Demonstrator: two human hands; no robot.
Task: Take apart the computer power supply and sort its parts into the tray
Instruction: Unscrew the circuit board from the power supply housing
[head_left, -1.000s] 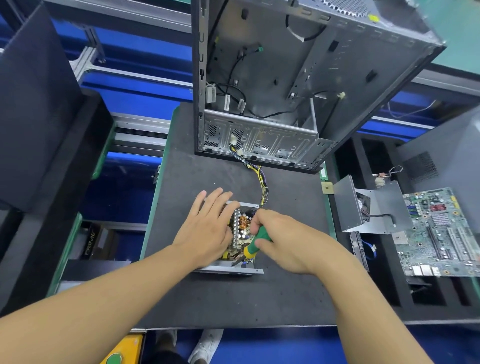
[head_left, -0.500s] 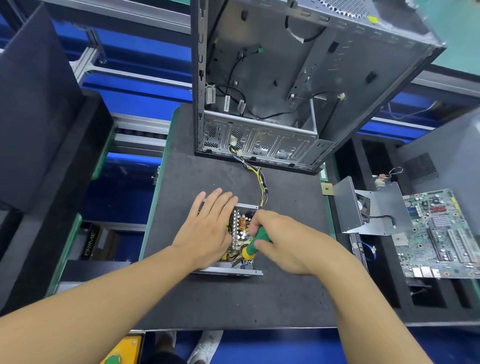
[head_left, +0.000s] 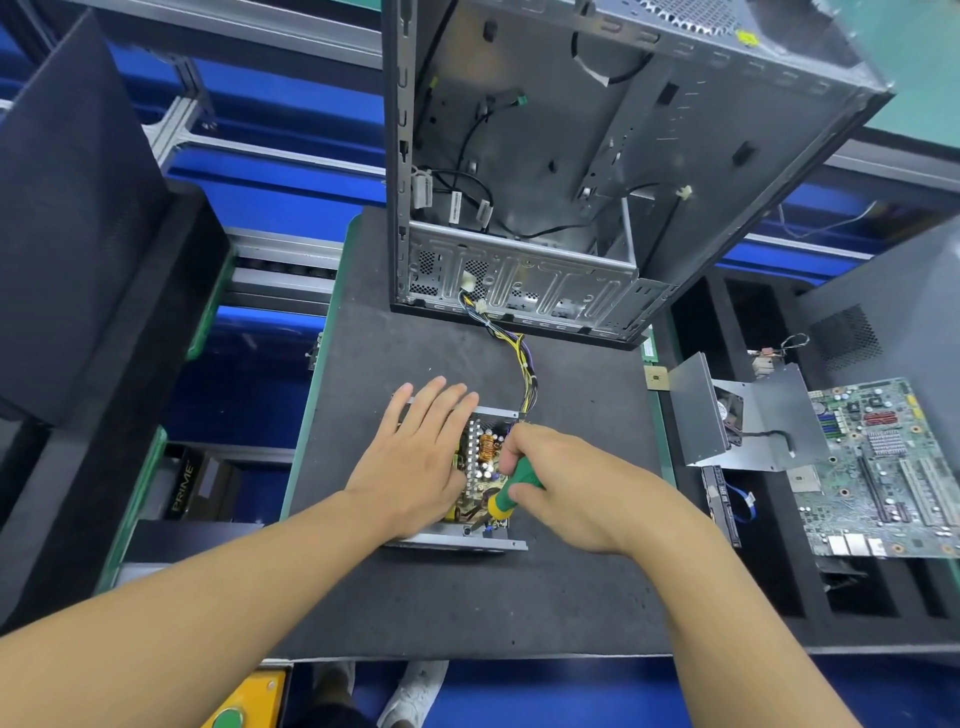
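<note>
An opened power supply (head_left: 485, 462), its circuit board exposed, lies on the dark tabletop (head_left: 467, 597) directly beneath both grips. The left grip (head_left: 415, 462), a bare hand with straight, slightly spread fingers, presses flat on the unit's left half. The right grip (head_left: 571, 488), just beside it, is curled round the green handle of a screwdriver (head_left: 514, 486), whose yellow end angles down into the board between the two grips; the tip cannot be made out.

A bundle of coloured wires (head_left: 524, 364) runs from the unit's corner beyond the right grip into an open-sided grey computer case (head_left: 571, 156) standing farther away on the tabletop. Well to the right of the right grip sits a black foam tray (head_left: 769, 571). In it rest a bent grey metal cover (head_left: 774, 421) with a fan and, farther right, a green motherboard (head_left: 883, 467).
</note>
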